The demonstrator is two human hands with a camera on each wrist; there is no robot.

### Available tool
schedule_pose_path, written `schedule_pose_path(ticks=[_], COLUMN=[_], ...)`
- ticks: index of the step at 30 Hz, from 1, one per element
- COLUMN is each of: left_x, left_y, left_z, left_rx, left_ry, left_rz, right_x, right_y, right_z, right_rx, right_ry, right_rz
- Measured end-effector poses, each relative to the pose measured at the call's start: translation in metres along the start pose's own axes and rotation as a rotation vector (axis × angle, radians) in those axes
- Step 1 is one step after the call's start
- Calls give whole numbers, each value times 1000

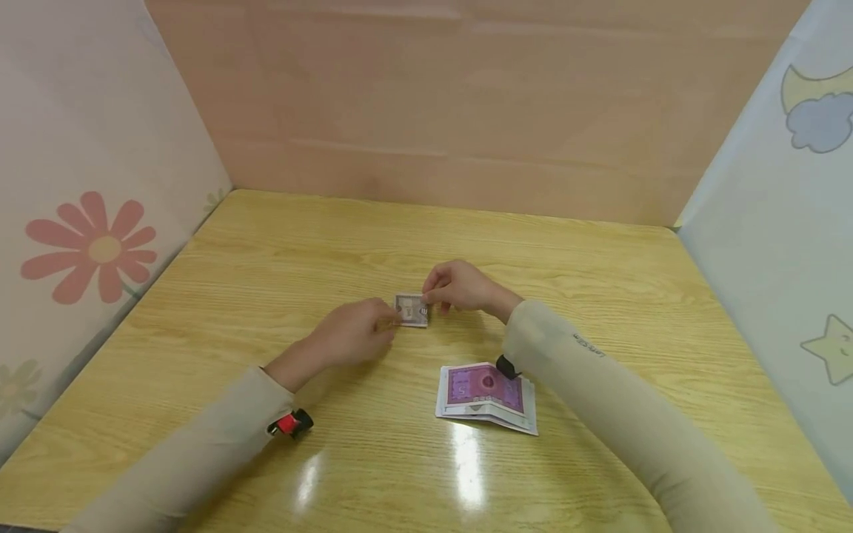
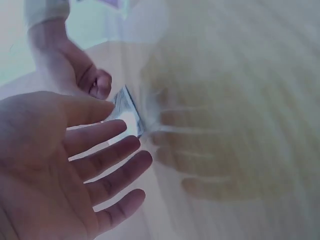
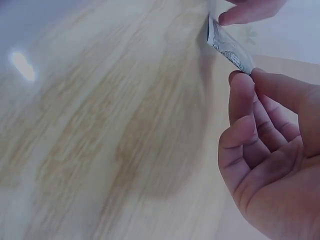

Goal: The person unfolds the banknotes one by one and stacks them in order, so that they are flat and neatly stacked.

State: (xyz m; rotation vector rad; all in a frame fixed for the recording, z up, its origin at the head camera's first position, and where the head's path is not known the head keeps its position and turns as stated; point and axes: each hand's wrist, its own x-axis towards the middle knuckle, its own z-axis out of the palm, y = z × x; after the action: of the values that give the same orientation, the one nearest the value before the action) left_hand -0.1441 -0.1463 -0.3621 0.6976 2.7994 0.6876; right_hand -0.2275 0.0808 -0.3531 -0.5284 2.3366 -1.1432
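Observation:
A small folded banknote (image 1: 411,310), brownish-purple, is at mid-table between the two hands in the head view. My right hand (image 1: 460,286) pinches one of its corners between thumb and forefinger; in the right wrist view the folded note (image 3: 231,49) slants away from those fingertips. At the opposite edge is my left hand (image 1: 356,331), its fingers (image 2: 117,155) extended and spread in the left wrist view. Whether its thumb touches the paper cannot be made out. Nearer the person lies a stack of notes (image 1: 485,392), a purple one on top, partly covered by the right wrist strap.
The wood-grain table (image 1: 320,244) is bounded by a plain peach back wall (image 1: 466,104). A flower-printed panel (image 1: 100,248) stands on the left, and a panel with a moon and star (image 1: 800,222) on the right.

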Motion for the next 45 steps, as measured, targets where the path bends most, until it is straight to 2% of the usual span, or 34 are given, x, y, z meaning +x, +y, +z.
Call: schedule_pose_path(ticks=[3,6,10,14,17,26,33,39,45], left_x=[2,4,7,8,10,12,12,12,10], left_y=[-2,-6,-8,-4,-1,9,9,11,12], left_z=[-10,-16,-20,-20,-19,-19,-18,-18,-21], left_rx=[-145,-239,-364,-498,-557,-596,-595,-606,-598], left_ry=[47,134,182,155,137,128,125,94,98], left_rz=[-126,-176,-190,-199,-187,-178,-100,-13,11], right_x=[-7,-14,-24,-31,-35,-42,-50,-48,-47], right_y=[-5,-10,-13,-12,-11,-10,-19,-25,-24], right_z=[-2,-5,-8,-10,-11,-12,-20,-18,-17], right_rx=[3,5,9,18,25,29,59,89,42], right_ry=[-2,-4,1,4,2,10,91,-7,-38], right_rz=[-12,-37,-77,-98,-100,-96,-110,-180,-155])
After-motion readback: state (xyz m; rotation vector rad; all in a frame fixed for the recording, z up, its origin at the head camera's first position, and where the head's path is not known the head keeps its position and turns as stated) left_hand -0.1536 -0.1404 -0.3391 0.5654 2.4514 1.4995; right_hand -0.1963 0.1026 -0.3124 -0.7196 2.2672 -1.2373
